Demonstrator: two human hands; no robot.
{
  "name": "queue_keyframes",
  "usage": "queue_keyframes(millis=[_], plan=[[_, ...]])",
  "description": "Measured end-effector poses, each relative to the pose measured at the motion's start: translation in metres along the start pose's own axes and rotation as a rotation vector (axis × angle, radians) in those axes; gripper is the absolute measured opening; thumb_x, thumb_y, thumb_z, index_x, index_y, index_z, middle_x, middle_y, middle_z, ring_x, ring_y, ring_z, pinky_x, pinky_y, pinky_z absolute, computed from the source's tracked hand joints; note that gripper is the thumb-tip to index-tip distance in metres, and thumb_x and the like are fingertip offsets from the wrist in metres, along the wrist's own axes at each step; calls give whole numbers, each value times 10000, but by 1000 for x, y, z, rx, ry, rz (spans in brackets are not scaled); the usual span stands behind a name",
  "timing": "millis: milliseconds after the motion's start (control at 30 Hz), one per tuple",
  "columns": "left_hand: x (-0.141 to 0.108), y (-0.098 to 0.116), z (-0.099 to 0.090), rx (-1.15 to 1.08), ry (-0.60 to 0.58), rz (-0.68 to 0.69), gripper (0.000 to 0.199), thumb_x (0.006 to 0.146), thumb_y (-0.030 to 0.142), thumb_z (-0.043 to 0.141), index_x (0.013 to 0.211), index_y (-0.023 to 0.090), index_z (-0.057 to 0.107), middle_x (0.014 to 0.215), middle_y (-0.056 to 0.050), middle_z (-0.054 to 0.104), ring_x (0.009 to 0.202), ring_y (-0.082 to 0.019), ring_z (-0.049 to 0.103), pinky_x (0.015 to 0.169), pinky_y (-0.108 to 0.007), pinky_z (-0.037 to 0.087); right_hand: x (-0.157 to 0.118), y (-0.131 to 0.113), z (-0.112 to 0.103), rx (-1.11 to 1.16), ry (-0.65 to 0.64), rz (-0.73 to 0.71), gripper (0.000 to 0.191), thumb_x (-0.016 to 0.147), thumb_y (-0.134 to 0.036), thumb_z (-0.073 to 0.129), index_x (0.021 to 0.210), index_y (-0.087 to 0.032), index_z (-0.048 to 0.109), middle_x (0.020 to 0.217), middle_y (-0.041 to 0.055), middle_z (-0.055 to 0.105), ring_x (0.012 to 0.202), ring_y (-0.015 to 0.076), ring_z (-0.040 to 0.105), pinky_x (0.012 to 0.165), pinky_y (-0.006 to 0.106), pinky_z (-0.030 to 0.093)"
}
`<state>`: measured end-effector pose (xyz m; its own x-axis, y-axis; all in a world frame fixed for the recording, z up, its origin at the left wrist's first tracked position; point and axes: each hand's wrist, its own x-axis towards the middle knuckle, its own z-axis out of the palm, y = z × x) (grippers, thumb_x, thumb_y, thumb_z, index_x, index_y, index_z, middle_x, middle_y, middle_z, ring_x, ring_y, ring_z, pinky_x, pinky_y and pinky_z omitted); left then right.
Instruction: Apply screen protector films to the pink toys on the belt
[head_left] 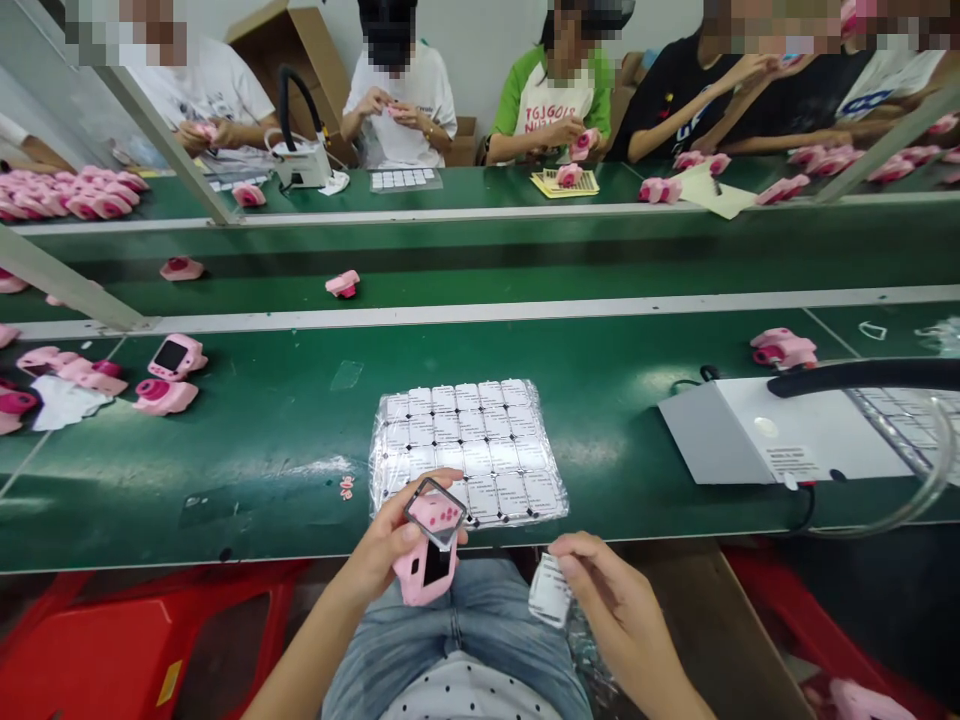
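My left hand (386,540) is closed around a pink toy camera (421,588) above my lap. A clear screen cover with a dark frame (435,512) is in the same hand, tilted over the upper part of the camera, whose dark screen shows below it. Between the thumb and fingers of my right hand (600,585) hangs a small white printed backing film (551,590). Just beyond my hands, on the green bench, lies a plastic-wrapped sheet of white printed labelled pieces (472,450) in rows.
More pink toy cameras (171,357) lie at the left of the bench (285,500). A white machine box (795,430) with a black hose stands at the right. A conveyor belt (487,280) runs across, with co-workers seated beyond. A red stool (97,650) is at lower left.
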<state>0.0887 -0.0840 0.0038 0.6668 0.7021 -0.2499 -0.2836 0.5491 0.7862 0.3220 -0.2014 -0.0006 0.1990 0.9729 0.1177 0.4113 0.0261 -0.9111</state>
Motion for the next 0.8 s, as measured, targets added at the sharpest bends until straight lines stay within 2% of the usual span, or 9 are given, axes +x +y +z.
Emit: queue_keyframes(millis=[167,267,333,400,467,500,567,700,800], plan=[[6,3,-1,156,-95,16,696,675,601,750,1227,201,609,1331,-180,543,916,-286,664,746,-370,558,-59,89,-49,-259,-101,267,330,919,-501,507,950,-232,696,935,76,728,829,219,700,762,301,576],[12,4,1,297,-165,66,620,725,604,709,1217,232,639,1436,-155,450,1141,-355,565,937,-456,490,-84,116,-67,-405,-110,298,439,867,-590,518,941,-216,735,993,138,723,937,319,687,826,456,570],[16,5,4,383,-253,74,581,752,591,694,1222,254,642,1417,-139,469,1260,-376,466,1023,-491,419,-85,104,-63,-345,-106,340,432,869,-581,533,980,-219,742,1031,142,698,1014,319,652,908,490,526],[19,8,10,482,-351,67,548,766,574,691,1223,275,645,1402,-121,482,1312,-371,407,1072,-506,362,-75,74,-46,-50,-142,428,394,923,-535,502,1051,-234,723,944,94,671,947,233,646,909,410,520],[22,12,17,586,-439,43,529,773,563,691,1224,291,646,1398,-110,481,1304,-359,411,1092,-515,331,-56,38,-22,455,-229,503,519,956,-592,395,1060,-199,717,664,12,547,626,137,570,674,297,537],[23,13,20,633,-471,24,517,780,556,686,1227,299,644,1402,-106,475,1294,-353,420,1094,-519,326,-47,23,-9,730,-263,538,614,933,-663,370,1036,-170,721,613,-15,468,531,106,495,524,241,488],[25,14,24,679,-526,19,506,786,558,678,1228,314,639,1405,-102,465,1261,-346,452,1077,-528,347,-31,1,14,1097,-369,596,650,882,-708,449,979,-122,713,562,-50,390,451,69,395,405,184,396],[26,13,22,709,-637,62,528,776,577,679,1244,343,614,1420,-94,444,1240,-354,473,1013,-510,421,-20,-10,38,1448,-579,688,654,823,-736,530,819,-93,652,514,-62,392,420,66,375,363,180,358],[26,11,16,759,-723,11,555,765,580,688,1265,354,600,1417,-94,459,1234,-362,482,1000,-498,432,-22,-10,43,1571,-787,814,666,736,-755,624,872,-103,635,533,-75,378,445,64,356,388,180,343]])
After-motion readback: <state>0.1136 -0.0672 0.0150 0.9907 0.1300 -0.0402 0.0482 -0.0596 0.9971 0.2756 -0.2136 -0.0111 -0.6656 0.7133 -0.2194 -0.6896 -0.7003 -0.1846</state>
